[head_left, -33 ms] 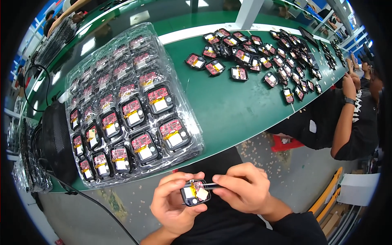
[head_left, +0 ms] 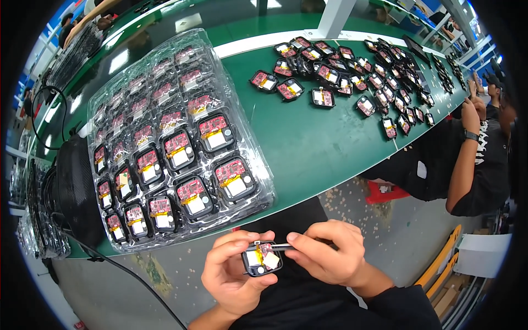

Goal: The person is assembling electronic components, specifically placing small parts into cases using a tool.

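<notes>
Two hands meet low in view, off the near edge of the green tabletop. The left hand pinches a small black module, open face up, between thumb and fingers. The right hand pinches a thin tool lying crosswise, its tip on the module's top edge. Beyond the left hand sits a clear tray of like modules; loose ones lie far beyond the right.
</notes>
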`<act>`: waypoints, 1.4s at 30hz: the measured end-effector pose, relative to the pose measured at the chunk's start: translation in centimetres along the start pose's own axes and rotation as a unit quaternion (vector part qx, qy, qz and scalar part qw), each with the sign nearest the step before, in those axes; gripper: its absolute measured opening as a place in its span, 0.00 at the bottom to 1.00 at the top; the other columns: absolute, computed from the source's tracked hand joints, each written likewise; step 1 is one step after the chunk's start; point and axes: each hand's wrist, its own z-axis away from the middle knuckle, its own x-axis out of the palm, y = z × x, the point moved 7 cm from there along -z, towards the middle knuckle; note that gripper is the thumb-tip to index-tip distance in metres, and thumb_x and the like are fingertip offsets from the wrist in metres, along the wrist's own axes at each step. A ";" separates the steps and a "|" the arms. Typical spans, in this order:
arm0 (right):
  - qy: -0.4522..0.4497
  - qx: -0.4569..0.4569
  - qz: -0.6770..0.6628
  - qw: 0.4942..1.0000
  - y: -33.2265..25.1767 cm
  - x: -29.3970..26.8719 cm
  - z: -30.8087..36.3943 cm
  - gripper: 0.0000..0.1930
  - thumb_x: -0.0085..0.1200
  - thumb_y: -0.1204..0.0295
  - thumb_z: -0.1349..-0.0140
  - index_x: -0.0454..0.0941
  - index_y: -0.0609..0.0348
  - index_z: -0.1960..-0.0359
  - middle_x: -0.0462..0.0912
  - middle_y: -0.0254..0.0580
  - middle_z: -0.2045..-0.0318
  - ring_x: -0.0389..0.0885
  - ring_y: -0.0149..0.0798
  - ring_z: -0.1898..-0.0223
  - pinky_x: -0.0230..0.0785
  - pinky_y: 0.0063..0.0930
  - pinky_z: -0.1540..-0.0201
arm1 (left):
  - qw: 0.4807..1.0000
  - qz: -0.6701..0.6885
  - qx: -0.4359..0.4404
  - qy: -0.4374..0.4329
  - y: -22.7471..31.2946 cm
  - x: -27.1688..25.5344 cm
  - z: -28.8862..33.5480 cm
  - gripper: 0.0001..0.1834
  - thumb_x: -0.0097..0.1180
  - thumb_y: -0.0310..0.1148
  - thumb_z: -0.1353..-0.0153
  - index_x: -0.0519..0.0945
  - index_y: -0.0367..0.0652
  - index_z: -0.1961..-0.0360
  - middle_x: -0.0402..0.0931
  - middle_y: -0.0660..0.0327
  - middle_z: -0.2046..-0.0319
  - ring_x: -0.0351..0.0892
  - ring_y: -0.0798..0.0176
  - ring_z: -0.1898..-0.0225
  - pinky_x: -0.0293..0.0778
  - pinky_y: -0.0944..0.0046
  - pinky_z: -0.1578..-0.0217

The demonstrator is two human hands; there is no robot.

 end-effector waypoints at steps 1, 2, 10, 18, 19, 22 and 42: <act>0.008 -0.029 0.050 0.998 -0.2 0.0 0.4 0.19 0.77 0.68 0.47 0.88 0.56 0.54 0.79 0.32 0.68 0.72 0.28 0.79 0.62 0.23 0.79 | 1.000 0.011 -0.010 -0.003 -0.1 -0.1 -0.1 0.37 0.81 0.32 0.47 0.72 0.34 0.40 0.74 0.44 0.44 0.83 0.45 0.44 0.84 0.46 0.42; 0.006 -0.028 0.050 0.998 -0.1 0.2 0.5 0.19 0.77 0.68 0.47 0.88 0.56 0.54 0.79 0.32 0.68 0.72 0.28 0.79 0.62 0.23 0.79 | 1.000 0.011 -0.012 -0.002 -0.1 -0.2 -0.1 0.37 0.81 0.32 0.47 0.72 0.34 0.40 0.74 0.44 0.44 0.83 0.45 0.44 0.84 0.46 0.42; 0.032 -0.071 0.062 0.995 -0.5 0.6 0.7 0.16 0.73 0.71 0.47 0.89 0.59 0.56 0.80 0.32 0.69 0.70 0.27 0.79 0.57 0.21 0.79 | 0.997 0.039 -0.041 -0.057 -0.3 0.0 0.1 0.35 0.79 0.25 0.46 0.73 0.32 0.40 0.72 0.44 0.43 0.82 0.45 0.42 0.83 0.44 0.40; 0.037 -0.068 0.058 0.995 -0.5 0.8 1.1 0.16 0.73 0.71 0.47 0.89 0.59 0.57 0.81 0.32 0.69 0.70 0.27 0.80 0.57 0.22 0.79 | 0.994 0.043 -0.056 -0.089 -0.4 -0.1 0.2 0.34 0.77 0.21 0.45 0.72 0.29 0.39 0.71 0.42 0.41 0.81 0.42 0.40 0.86 0.49 0.42; 0.037 -0.068 0.059 0.995 -0.5 0.8 1.2 0.16 0.73 0.70 0.48 0.89 0.59 0.57 0.81 0.32 0.69 0.71 0.27 0.80 0.57 0.22 0.79 | 0.993 0.047 -0.061 -0.088 -0.4 -0.1 0.3 0.34 0.77 0.21 0.45 0.72 0.29 0.39 0.71 0.41 0.41 0.81 0.42 0.40 0.86 0.50 0.43; 0.037 -0.068 0.051 0.996 -0.6 0.8 1.3 0.15 0.73 0.71 0.47 0.89 0.59 0.57 0.81 0.31 0.69 0.71 0.27 0.80 0.57 0.22 0.79 | 0.993 0.050 -0.059 -0.089 -0.3 -0.1 0.3 0.34 0.76 0.21 0.45 0.72 0.29 0.39 0.71 0.42 0.41 0.81 0.42 0.40 0.86 0.51 0.43; -0.001 -0.008 0.002 1.000 0.3 0.6 1.1 0.14 0.78 0.73 0.51 0.89 0.58 0.62 0.82 0.32 0.71 0.75 0.30 0.80 0.62 0.24 0.79 | 0.994 0.026 -0.066 -0.081 -0.5 0.1 0.7 0.33 0.75 0.18 0.44 0.73 0.27 0.38 0.68 0.42 0.39 0.81 0.40 0.40 0.88 0.54 0.46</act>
